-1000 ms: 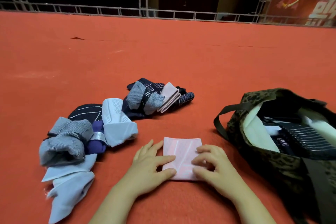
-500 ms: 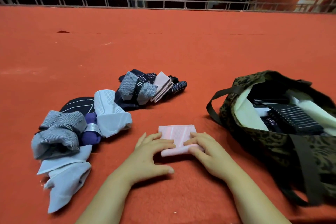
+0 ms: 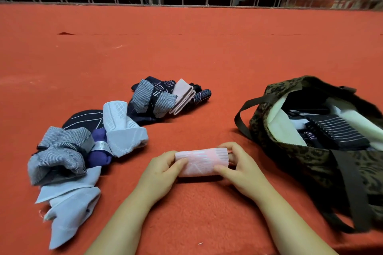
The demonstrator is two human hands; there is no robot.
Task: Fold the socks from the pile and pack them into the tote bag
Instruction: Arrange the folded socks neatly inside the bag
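1. The pink sock (image 3: 202,161), folded into a short bundle, was held low over the red carpet (image 3: 186,58), directly in front of the person, with its long axis running left to right across the view.
2. The bundle was grasped at both ends: the left hand (image 3: 160,172) was curled round the left end, thumb on the near face, and the right hand (image 3: 238,166) was curled round the right end, fingers wrapped over the far edge. Neither hand was slack or clenched on nothing.
3. Whether the underside touched the carpet could not be told; a shadow was seen beneath it.
4. The tote bag (image 3: 310,157) lay to the right, near the bundle but apart from it, its mouth open and tipped towards the sock, with dark striped socks (image 3: 335,130) already seen inside.
5. The right hand was the nearer to the bag, so a carry rightward, led by that end of the bundle, was judged the natural next move, the long axis being pointed almost at the opening.
6. A strap (image 3: 246,114) was looped between bundle and mouth and was judged a possible snag.
7. The sock pile (image 3: 116,122) was spread to the left and beyond, nearer the left hand, well apart from the bag.
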